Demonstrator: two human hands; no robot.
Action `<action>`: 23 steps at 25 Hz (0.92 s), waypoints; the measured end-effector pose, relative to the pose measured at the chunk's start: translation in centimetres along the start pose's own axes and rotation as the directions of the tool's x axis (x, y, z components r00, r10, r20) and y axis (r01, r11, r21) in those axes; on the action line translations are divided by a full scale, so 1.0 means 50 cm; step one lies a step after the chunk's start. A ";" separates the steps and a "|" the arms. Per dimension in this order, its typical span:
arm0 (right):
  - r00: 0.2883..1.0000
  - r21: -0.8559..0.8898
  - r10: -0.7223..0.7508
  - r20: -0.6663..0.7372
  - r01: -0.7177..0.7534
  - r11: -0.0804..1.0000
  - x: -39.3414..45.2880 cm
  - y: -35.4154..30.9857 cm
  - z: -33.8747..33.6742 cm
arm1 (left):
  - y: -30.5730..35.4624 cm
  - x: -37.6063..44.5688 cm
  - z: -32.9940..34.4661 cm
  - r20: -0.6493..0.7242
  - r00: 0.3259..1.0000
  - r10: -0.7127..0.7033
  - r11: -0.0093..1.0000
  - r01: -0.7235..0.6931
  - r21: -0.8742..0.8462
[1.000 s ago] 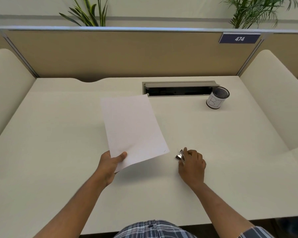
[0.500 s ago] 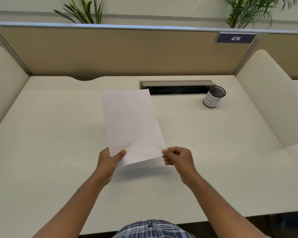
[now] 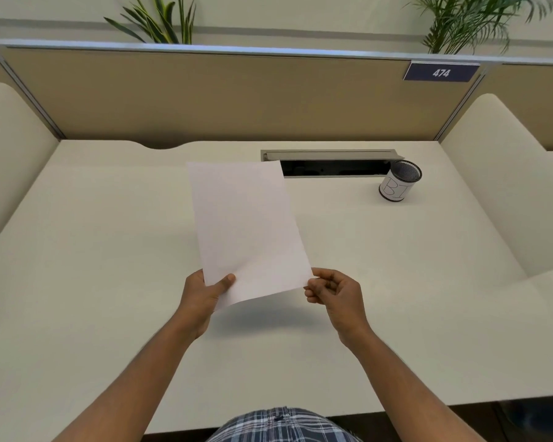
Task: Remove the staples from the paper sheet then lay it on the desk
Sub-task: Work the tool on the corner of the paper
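Note:
A plain white paper sheet [image 3: 246,224] is held up, tilted, above the cream desk [image 3: 103,256]. My left hand [image 3: 203,295] grips its near left corner, thumb on top. My right hand [image 3: 337,291] is curled at the near right corner, with thumb and forefinger pinching the paper's edge. I cannot make out any staples on the sheet. No staple remover shows on the desk or in either hand.
A mesh pen cup [image 3: 399,186] with a white label stands at the back right. Next to it is an open cable slot [image 3: 332,167]. Padded side dividers [image 3: 492,173] and a tan back panel [image 3: 237,100] enclose the desk.
My right hand left the small metal tool on the desk at the right and came up to pinch the sheet's near right corner. That tool is no longer in sight. The sheet rose slightly.

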State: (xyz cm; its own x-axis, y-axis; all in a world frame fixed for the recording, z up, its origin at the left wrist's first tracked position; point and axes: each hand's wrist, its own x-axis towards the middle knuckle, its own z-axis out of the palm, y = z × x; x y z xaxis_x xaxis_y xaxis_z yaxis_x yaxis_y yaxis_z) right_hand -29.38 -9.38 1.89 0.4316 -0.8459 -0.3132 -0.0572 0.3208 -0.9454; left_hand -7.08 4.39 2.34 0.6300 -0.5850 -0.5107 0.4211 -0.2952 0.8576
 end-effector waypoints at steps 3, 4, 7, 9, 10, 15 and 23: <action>0.981 -0.056 -0.172 0.086 0.177 0.983 0.001 -0.007 -0.009 | 0.009 0.007 -0.008 0.044 0.991 -0.123 0.990 0.126 -0.058; 0.971 -0.094 -0.214 0.106 0.224 0.970 0.001 -0.009 -0.012 | 0.012 0.008 -0.010 0.072 0.983 -0.170 0.981 0.176 -0.080; 0.945 -0.225 -0.304 0.121 0.325 0.919 0.000 -0.020 -0.012 | 0.019 0.011 -0.015 0.129 0.957 -0.261 0.949 0.279 -0.148; 0.890 -0.360 -0.437 0.127 0.452 0.816 0.001 -0.023 -0.013 | 0.023 0.011 -0.018 0.153 0.948 -0.278 0.936 0.303 -0.180; 0.845 -0.427 -0.515 0.146 0.523 0.737 0.003 -0.023 -0.014 | 0.023 0.012 -0.020 0.164 0.946 -0.281 0.936 0.307 -0.169; 0.646 -0.581 -0.698 0.309 0.709 0.399 0.014 -0.021 -0.020 | 0.045 0.003 -0.029 0.173 0.942 -0.288 0.958 0.283 0.056; 0.767 -0.617 -0.506 0.394 0.629 0.474 0.017 -0.048 0.027 | 0.108 -0.056 0.035 0.229 0.807 0.544 0.326 -0.455 0.829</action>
State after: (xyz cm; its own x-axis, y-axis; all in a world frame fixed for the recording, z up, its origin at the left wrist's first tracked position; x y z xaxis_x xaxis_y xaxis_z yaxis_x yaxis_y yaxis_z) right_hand -27.65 -10.31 4.00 0.7150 -0.6435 0.2732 -0.3108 -0.6426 -0.7003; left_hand -7.73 3.10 8.52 0.5885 -0.8056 0.0680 -0.6898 -0.4565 0.5619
